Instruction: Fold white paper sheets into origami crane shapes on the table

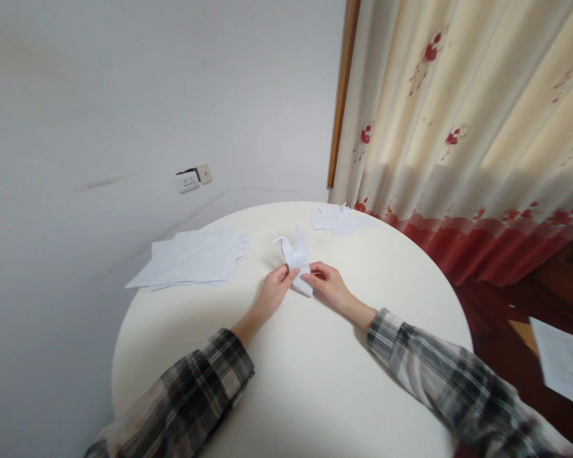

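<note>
A folded white paper crane (298,257) is held between my two hands over the middle of the round table. Its thin bent head points left, and a pointed part stands up at the back. My left hand (274,289) pinches the crane's left side, thumb on top. From the right, my right hand (328,284) grips the other edge with thumb and curled fingers. A flap of the paper slants down between the thumbs. Some fingertips are hidden behind the paper.
On the white table (286,381), a stack of white paper sheets (191,257) lies at the left and torn paper pieces (342,221) lie at the back right. A wall socket (187,182), a flowered curtain (458,140) and written sheets (563,362) at lower right surround it.
</note>
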`<state>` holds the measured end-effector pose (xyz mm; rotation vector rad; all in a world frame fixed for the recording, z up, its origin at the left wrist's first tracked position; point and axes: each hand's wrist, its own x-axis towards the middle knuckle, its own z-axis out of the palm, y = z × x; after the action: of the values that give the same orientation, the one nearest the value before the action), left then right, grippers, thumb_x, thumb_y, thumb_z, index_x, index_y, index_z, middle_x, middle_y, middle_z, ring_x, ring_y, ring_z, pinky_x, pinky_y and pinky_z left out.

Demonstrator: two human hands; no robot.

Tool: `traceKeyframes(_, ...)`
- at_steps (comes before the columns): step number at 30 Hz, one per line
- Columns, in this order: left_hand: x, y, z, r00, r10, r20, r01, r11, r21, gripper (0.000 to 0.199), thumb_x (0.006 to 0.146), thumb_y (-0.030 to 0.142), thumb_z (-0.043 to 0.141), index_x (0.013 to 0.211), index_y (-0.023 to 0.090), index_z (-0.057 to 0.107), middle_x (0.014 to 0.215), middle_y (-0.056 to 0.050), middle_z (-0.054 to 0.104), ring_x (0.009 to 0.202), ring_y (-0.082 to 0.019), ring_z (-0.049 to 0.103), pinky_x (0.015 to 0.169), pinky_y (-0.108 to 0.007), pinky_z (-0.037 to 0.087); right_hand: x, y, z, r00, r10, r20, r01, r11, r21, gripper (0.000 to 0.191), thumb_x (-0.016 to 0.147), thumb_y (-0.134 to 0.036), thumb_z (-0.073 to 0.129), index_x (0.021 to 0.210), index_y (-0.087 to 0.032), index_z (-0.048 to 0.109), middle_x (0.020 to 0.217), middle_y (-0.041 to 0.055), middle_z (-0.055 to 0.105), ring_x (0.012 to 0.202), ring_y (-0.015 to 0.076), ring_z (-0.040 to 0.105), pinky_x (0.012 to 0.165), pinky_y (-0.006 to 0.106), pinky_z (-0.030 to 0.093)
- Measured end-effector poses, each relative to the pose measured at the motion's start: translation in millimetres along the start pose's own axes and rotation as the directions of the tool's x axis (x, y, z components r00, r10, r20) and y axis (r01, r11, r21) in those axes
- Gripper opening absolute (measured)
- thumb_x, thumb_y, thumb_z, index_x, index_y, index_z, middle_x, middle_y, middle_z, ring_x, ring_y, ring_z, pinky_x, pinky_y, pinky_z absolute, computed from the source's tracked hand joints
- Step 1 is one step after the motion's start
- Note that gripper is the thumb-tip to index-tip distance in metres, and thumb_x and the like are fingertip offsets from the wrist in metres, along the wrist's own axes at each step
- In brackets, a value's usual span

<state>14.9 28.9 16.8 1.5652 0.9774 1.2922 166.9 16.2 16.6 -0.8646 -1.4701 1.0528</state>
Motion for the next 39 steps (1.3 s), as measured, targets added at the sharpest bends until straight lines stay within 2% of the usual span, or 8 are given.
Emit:
traceKeyframes(3, -2.1, -1.7, 1.9, 0.993, -0.119, 0.024, 0.121, 0.991, -0.064, 0.039, 0.066, 0.053, 0.06, 0.066, 0.014, 0.056, 0.053, 0.002, 0.051, 0.05, -0.011, 0.048, 0.047, -0.022, 0.038, -0.4, 1.5, 2.4, 0.986, 0.154, 0.07, -0.164, 0.971, 0.173, 0.031, 0.063, -0.044, 0.068, 0.073, -0.017, 0.059, 0.062, -0.0024, 0.058, 0.057, 0.0103, 0.051, 0.059, 0.025, 0.04)
traceKeyframes(8, -2.5, -3.7, -0.5, 0.98, -0.197, 0.027, 0.199, 0.957, -0.212, 0.049, 0.066, 0.063, 0.053, 0.066, 0.014, 0.054, 0.052, 0.0, 0.054, 0.045, -0.011, 0.05, 0.046, -0.023, 0.041, -0.6, 0.1, -1.6, 0.947, 0.292, 0.136, -0.321, 0.888, 0.328, 0.033, 0.056, -0.038, 0.075, 0.07, -0.015, 0.057, 0.06, -0.003, 0.059, 0.052, 0.0077, 0.049, 0.053, 0.021, 0.034)
traceKeyframes(14, -0.7, -6.0, -5.0, 0.98, -0.142, -0.138, 0.094, 0.947, -0.307, 0.032, 0.071, 0.04, 0.058, 0.092, 0.017, 0.055, 0.081, -0.002, 0.063, 0.066, -0.012, 0.058, 0.06, -0.023, 0.046, -2.3, -3.4, -10.3, 0.885, 0.339, 0.32, -0.434, 0.85, 0.299, 0.027, 0.056, -0.028, 0.076, 0.071, -0.013, 0.058, 0.055, -0.0058, 0.055, 0.047, 0.0042, 0.045, 0.046, 0.017, 0.028)
traceKeyframes(18, -1.2, -5.7, -7.2, 0.971, -0.139, -0.196, 0.07, 0.945, -0.32, 0.03, 0.07, 0.034, 0.058, 0.094, 0.017, 0.055, 0.082, -0.002, 0.064, 0.073, -0.014, 0.058, 0.068, -0.026, 0.046, -3.5, -2.3, -16.4, 0.818, 0.333, 0.469, -0.487, 0.835, 0.256, 0.032, 0.058, -0.023, 0.073, 0.086, -0.013, 0.061, 0.069, -0.0028, 0.062, 0.056, 0.0063, 0.054, 0.054, 0.017, 0.037)
traceKeyframes(23, -2.2, -3.9, -6.0, 0.981, -0.152, -0.122, 0.102, 0.933, -0.345, 0.024, 0.07, 0.038, 0.058, 0.068, 0.015, 0.055, 0.068, 0.0, 0.058, 0.066, -0.012, 0.055, 0.067, -0.025, 0.044, -3.7, 0.5, -22.0, 0.769, 0.295, 0.567, -0.492, 0.84, 0.229, 0.032, 0.061, -0.019, 0.07, 0.091, -0.012, 0.062, 0.073, -0.002, 0.062, 0.058, 0.0062, 0.055, 0.055, 0.017, 0.039)
traceKeyframes(29, -1.7, -7.3, -5.5, 0.978, -0.189, -0.088, 0.144, 0.917, -0.372, 0.023, 0.069, 0.039, 0.057, 0.069, 0.015, 0.055, 0.064, 0.001, 0.055, 0.06, -0.011, 0.052, 0.06, -0.023, 0.042, -3.3, -0.2, -21.8, 0.735, 0.29, 0.613, -0.462, 0.876, 0.139, 0.03, 0.061, -0.018, 0.067, 0.09, -0.013, 0.061, 0.065, -0.004, 0.06, 0.051, 0.0057, 0.052, 0.05, 0.016, 0.04)
traceKeyframes(35, -1.5, -6.3, -4.2, 0.969, -0.218, -0.116, 0.165, 0.921, -0.354, 0.017, 0.069, 0.033, 0.055, 0.07, 0.016, 0.055, 0.061, 0.003, 0.055, 0.055, -0.01, 0.05, 0.054, -0.021, 0.039, -2.8, -3.9, -20.0, 0.69, 0.269, 0.672, -0.389, 0.921, 0.032, 0.023, 0.062, -0.018, 0.062, 0.084, -0.013, 0.056, 0.054, -0.0078, 0.053, 0.039, 0.0047, 0.046, 0.036, 0.014, 0.036)
traceKeyframes(39, 0.8, -9.9, -5.6, 0.969, -0.222, -0.11, 0.171, 0.92, -0.354, 0.025, 0.069, 0.04, 0.056, 0.067, 0.016, 0.053, 0.057, 0.003, 0.053, 0.052, -0.01, 0.048, 0.052, -0.022, 0.039, -3.7, -7.1, -18.8, 0.67, 0.272, 0.691, -0.353, 0.935, -0.026, 0.019, 0.062, -0.016, 0.06, 0.081, -0.013, 0.055, 0.053, -0.0081, 0.051, 0.039, 0.0042, 0.045, 0.034, 0.014, 0.036)
